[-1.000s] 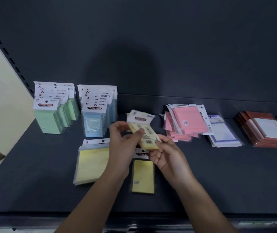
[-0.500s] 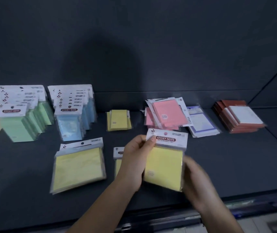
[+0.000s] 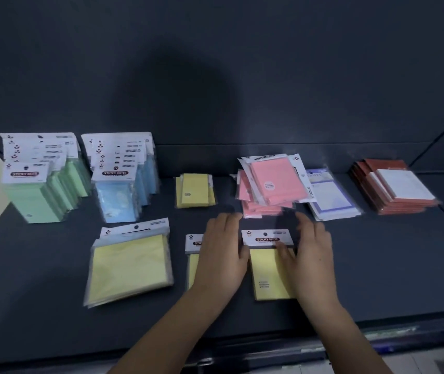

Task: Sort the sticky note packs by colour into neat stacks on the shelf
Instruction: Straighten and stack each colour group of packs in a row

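Head view | left hand (image 3: 222,255) flat over yellow pack (image 3: 193,242), right hand (image 3: 314,255) flat on second pack (image 3: 268,276) | green stack (image 3: 40,195), blue stack (image 3: 118,195) done; pink heap (image 3: 274,184) messy (yellows scattered)

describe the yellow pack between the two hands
The yellow pack is a pale pad, apparently in a clear sleeve, topped by a white header card with a red STICKY NOTE label and a hang hole. It lies flat on the shelf, header toward the back. The left hand touches its left edge; the right hand rests on its right side.

Right hand (image 3: 313,253) seemingly on yellow pack (image 3: 267,280)
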`<control>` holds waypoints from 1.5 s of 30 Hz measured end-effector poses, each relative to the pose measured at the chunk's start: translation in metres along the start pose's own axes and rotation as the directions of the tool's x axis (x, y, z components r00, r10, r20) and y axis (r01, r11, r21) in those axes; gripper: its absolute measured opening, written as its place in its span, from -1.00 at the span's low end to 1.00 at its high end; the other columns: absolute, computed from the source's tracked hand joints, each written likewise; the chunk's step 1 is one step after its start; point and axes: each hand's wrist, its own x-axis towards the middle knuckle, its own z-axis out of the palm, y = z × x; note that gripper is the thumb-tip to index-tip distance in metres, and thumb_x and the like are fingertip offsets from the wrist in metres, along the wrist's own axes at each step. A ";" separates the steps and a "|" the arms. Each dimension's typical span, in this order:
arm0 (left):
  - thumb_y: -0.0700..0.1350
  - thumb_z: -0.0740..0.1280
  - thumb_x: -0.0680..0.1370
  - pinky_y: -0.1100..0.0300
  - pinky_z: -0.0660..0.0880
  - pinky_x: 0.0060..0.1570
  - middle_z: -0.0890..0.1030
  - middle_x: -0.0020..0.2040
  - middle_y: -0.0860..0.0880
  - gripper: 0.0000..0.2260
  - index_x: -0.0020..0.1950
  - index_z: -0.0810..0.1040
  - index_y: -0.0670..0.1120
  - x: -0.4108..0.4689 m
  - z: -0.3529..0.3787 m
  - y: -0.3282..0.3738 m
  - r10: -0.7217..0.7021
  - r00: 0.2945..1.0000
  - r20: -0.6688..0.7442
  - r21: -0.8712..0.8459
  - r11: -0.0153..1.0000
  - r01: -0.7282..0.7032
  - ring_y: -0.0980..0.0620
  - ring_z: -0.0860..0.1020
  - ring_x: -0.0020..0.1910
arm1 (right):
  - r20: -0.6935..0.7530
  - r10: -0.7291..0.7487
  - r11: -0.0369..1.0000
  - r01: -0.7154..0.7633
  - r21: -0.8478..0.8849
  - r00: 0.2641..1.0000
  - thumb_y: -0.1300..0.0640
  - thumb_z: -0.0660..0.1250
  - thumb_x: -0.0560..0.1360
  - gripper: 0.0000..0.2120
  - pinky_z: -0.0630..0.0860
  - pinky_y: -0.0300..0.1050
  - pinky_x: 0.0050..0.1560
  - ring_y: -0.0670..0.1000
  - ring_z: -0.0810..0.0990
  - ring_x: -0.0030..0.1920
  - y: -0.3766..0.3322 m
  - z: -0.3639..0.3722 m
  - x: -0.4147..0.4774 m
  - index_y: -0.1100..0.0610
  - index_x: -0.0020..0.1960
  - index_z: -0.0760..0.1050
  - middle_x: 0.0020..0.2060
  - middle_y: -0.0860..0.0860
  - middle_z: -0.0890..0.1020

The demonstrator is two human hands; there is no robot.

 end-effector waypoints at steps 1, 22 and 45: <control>-0.18 0.31 0.50 0.29 0.16 0.24 0.40 0.26 -0.01 -0.56 0.37 0.35 -0.09 0.004 -0.005 -0.003 -0.010 1.000 -0.026 0.008 1.000 0.011 0.03 0.29 0.25 | -0.031 -0.051 0.998 0.052 0.019 0.998 0.27 0.38 0.43 -0.49 0.33 -0.16 0.07 0.01 0.38 0.07 -0.004 0.000 -0.001 0.14 0.34 0.35 0.04 0.00 0.44; -0.23 0.41 0.46 0.45 0.40 -0.11 0.58 -0.03 -0.06 -0.88 -0.06 0.54 -0.07 0.032 -0.050 -0.044 -0.421 0.873 -0.247 -0.478 0.837 0.268 0.19 0.53 -0.12 | 0.562 0.212 0.182 -0.597 0.781 0.799 0.32 0.31 0.49 -0.85 0.48 -0.15 0.03 0.05 0.56 -0.03 -0.100 0.053 0.031 0.16 0.04 0.47 -0.05 0.15 0.58; -0.06 0.35 0.49 0.18 0.16 0.12 0.53 0.09 0.15 -0.73 0.18 0.51 0.04 -0.052 -0.063 -0.041 -0.094 0.995 -0.044 0.164 0.981 0.100 0.01 0.38 0.18 | 0.353 -0.170 0.912 0.011 0.411 0.920 0.27 0.28 0.51 -0.69 0.34 -0.31 -0.13 -0.11 0.44 -0.20 -0.064 0.025 -0.034 0.03 0.22 0.48 -0.28 -0.15 0.45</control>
